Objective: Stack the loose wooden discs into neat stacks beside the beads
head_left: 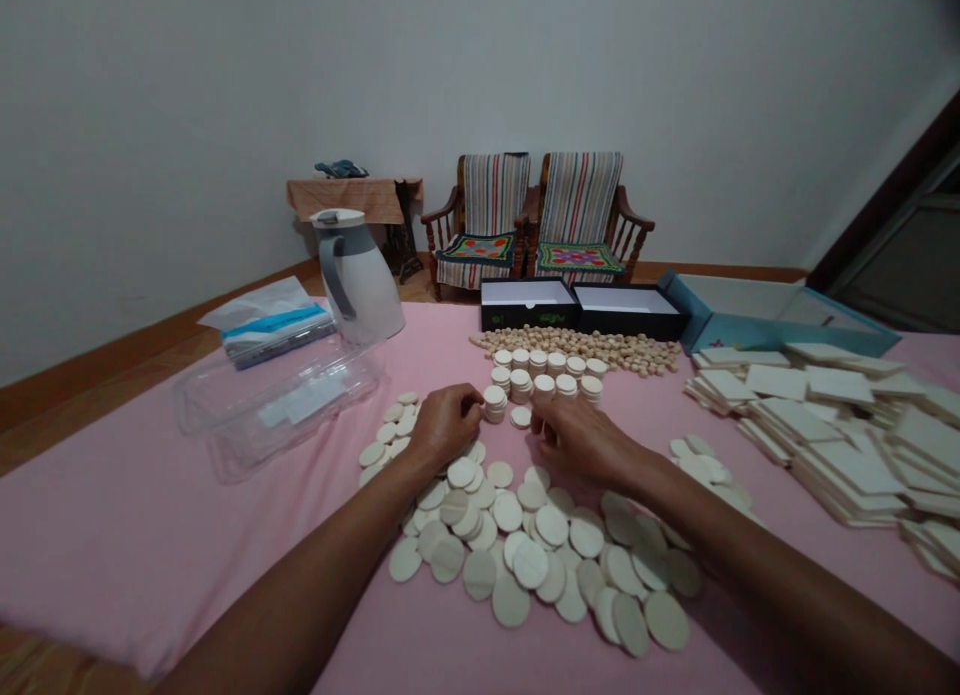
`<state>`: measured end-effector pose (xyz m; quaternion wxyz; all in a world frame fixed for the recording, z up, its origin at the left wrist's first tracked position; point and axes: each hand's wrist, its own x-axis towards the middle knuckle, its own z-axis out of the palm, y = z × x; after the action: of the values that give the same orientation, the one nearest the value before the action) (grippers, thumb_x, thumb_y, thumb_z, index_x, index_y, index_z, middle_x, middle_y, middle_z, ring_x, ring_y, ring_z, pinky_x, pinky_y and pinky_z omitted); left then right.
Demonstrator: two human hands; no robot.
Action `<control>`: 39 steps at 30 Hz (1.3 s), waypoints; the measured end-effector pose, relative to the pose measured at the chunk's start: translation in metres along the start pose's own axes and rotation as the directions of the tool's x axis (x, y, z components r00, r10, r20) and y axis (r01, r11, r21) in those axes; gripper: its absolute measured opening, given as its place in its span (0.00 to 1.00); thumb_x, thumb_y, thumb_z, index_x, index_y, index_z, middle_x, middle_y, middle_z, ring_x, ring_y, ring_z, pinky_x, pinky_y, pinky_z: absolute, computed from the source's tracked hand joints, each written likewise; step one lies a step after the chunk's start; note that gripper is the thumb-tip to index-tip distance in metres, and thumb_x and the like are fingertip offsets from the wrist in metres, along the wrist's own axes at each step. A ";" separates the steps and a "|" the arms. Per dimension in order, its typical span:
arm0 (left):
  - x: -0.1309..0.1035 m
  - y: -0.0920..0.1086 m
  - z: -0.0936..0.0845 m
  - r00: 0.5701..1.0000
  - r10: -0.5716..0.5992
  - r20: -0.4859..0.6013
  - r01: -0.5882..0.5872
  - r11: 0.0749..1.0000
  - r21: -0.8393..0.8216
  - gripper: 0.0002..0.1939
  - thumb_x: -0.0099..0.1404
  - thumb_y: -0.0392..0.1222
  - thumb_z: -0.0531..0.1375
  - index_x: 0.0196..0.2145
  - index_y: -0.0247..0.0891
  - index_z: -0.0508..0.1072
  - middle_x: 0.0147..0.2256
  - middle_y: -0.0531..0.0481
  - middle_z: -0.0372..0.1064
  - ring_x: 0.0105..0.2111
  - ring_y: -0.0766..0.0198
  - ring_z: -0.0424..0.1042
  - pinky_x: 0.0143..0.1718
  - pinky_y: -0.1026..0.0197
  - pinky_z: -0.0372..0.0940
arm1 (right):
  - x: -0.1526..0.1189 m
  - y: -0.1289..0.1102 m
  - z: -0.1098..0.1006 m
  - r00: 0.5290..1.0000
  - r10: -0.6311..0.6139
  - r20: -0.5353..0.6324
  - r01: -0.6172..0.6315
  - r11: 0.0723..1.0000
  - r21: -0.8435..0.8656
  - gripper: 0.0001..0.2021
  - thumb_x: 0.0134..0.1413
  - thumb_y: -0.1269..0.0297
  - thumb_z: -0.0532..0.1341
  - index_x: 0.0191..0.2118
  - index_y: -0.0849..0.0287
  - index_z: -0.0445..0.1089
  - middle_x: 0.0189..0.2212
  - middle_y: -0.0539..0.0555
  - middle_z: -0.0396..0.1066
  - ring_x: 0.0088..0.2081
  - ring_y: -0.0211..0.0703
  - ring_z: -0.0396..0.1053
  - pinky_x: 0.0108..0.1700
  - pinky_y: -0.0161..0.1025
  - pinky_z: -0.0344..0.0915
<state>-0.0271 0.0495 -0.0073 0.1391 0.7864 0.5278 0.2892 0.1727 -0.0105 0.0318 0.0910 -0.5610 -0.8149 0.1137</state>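
Just left of a short stack of round wooden discs [494, 405], my left hand [448, 421] is closed, its fingers curled in; whether anything is in them is hidden. My right hand [576, 437] is closed too, fingers bent down right beside a low pile of discs [520, 417]; its grip is hidden. Beyond the hands stand two rows of stacked discs, a nearer row [544, 385] and a farther row [538, 359]. A wide heap of loose pale discs [531, 563] lies below and between my forearms.
Small wooden pieces [585, 345] lie behind the stacks, before black boxes [529, 317] and a blue box [701, 320]. Square wooden tiles [847, 455] are heaped at right. At left are a clear plastic container [225, 445], tissue pack [277, 340] and white jug [367, 285].
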 end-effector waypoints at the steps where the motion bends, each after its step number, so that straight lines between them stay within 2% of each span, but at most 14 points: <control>1: 0.000 0.000 0.000 1.000 -0.006 0.002 0.006 1.000 0.000 0.09 0.56 0.35 0.56 0.32 0.38 0.76 0.28 0.50 0.75 0.28 0.65 0.70 0.28 0.66 0.58 | -0.005 0.003 0.000 0.996 -0.066 0.054 0.063 0.996 0.062 0.11 0.48 0.74 0.55 0.38 0.61 0.70 0.32 0.56 0.69 0.32 0.40 0.64 0.30 0.34 0.54; 4: 0.000 0.002 -0.001 1.000 -0.012 0.008 0.012 1.000 0.000 0.09 0.56 0.35 0.56 0.32 0.38 0.76 0.28 0.50 0.75 0.27 0.64 0.70 0.28 0.65 0.58 | -0.016 0.010 0.005 0.961 -0.244 0.130 0.212 0.952 0.220 0.18 0.44 0.78 0.56 0.42 0.58 0.70 0.36 0.54 0.66 0.34 0.38 0.63 0.34 0.33 0.56; 8: 0.000 0.002 -0.002 1.000 -0.005 0.009 0.005 1.000 -0.013 0.09 0.56 0.35 0.56 0.32 0.38 0.76 0.29 0.50 0.75 0.28 0.64 0.71 0.28 0.66 0.58 | -0.019 0.010 0.013 0.949 -0.288 0.130 0.246 0.931 0.270 0.19 0.42 0.77 0.57 0.44 0.58 0.69 0.37 0.53 0.63 0.33 0.37 0.61 0.33 0.32 0.56; 13: 0.001 0.003 -0.003 1.000 -0.014 0.016 0.014 1.000 0.000 0.09 0.56 0.36 0.56 0.33 0.38 0.76 0.30 0.50 0.76 0.29 0.64 0.72 0.29 0.66 0.59 | -0.016 0.008 0.014 0.967 -0.230 0.106 0.208 0.960 0.187 0.16 0.43 0.75 0.58 0.41 0.58 0.68 0.38 0.54 0.64 0.36 0.40 0.63 0.35 0.34 0.55; 19: 0.001 0.002 -0.003 1.000 -0.009 0.021 0.008 1.000 0.012 0.10 0.57 0.36 0.55 0.33 0.38 0.76 0.30 0.51 0.76 0.29 0.64 0.72 0.29 0.66 0.59 | -0.016 0.015 0.011 0.997 -0.079 -0.004 0.079 0.995 0.058 0.17 0.46 0.76 0.56 0.44 0.59 0.65 0.42 0.57 0.65 0.39 0.42 0.63 0.36 0.35 0.55; 22: 0.000 0.003 -0.003 1.000 -0.009 0.022 0.008 1.000 0.011 0.09 0.57 0.36 0.56 0.33 0.38 0.76 0.31 0.50 0.76 0.30 0.64 0.72 0.29 0.65 0.59 | -0.018 0.011 0.015 0.999 0.029 0.017 -0.030 0.999 0.023 0.11 0.49 0.68 0.57 0.41 0.62 0.64 0.38 0.57 0.67 0.35 0.43 0.64 0.34 0.36 0.54; 25: 0.000 0.003 -0.003 1.000 -0.012 0.020 0.012 1.000 0.010 0.09 0.57 0.36 0.56 0.33 0.39 0.76 0.31 0.50 0.76 0.30 0.64 0.72 0.30 0.65 0.59 | -0.019 0.005 0.022 0.993 0.114 0.008 -0.114 0.993 -0.037 0.12 0.50 0.63 0.58 0.41 0.62 0.64 0.39 0.59 0.66 0.36 0.45 0.65 0.34 0.37 0.55; 30: 0.001 0.003 -0.003 1.000 -0.012 0.018 0.012 1.000 0.021 0.09 0.57 0.36 0.56 0.33 0.38 0.76 0.30 0.50 0.76 0.29 0.63 0.71 0.29 0.65 0.59 | -0.017 -0.001 0.023 0.996 0.084 -0.018 -0.085 0.995 -0.044 0.12 0.49 0.67 0.57 0.42 0.61 0.64 0.40 0.58 0.66 0.36 0.44 0.65 0.33 0.37 0.54; 36: 0.000 0.002 -0.002 1.000 -0.004 0.009 0.004 1.000 0.029 0.10 0.56 0.35 0.56 0.33 0.38 0.76 0.30 0.49 0.76 0.29 0.63 0.71 0.29 0.65 0.58 | 0.002 -0.006 0.011 0.985 0.056 -0.166 -0.061 0.998 -0.025 0.13 0.52 0.69 0.55 0.45 0.61 0.62 0.43 0.58 0.65 0.41 0.45 0.63 0.35 0.36 0.55; 39: 0.000 0.002 -0.002 1.000 -0.007 0.011 0.007 1.000 0.031 0.10 0.56 0.35 0.56 0.33 0.38 0.76 0.30 0.50 0.76 0.29 0.64 0.71 0.29 0.65 0.58 | 0.011 -0.011 0.011 0.984 0.059 -0.168 -0.066 0.997 -0.039 0.14 0.52 0.72 0.53 0.47 0.61 0.62 0.43 0.58 0.65 0.39 0.44 0.64 0.35 0.37 0.55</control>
<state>-0.0266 0.0483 -0.0042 0.1311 0.7883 0.5340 0.2761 0.1556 -0.0049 0.0251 0.1428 -0.5957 -0.7887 0.0512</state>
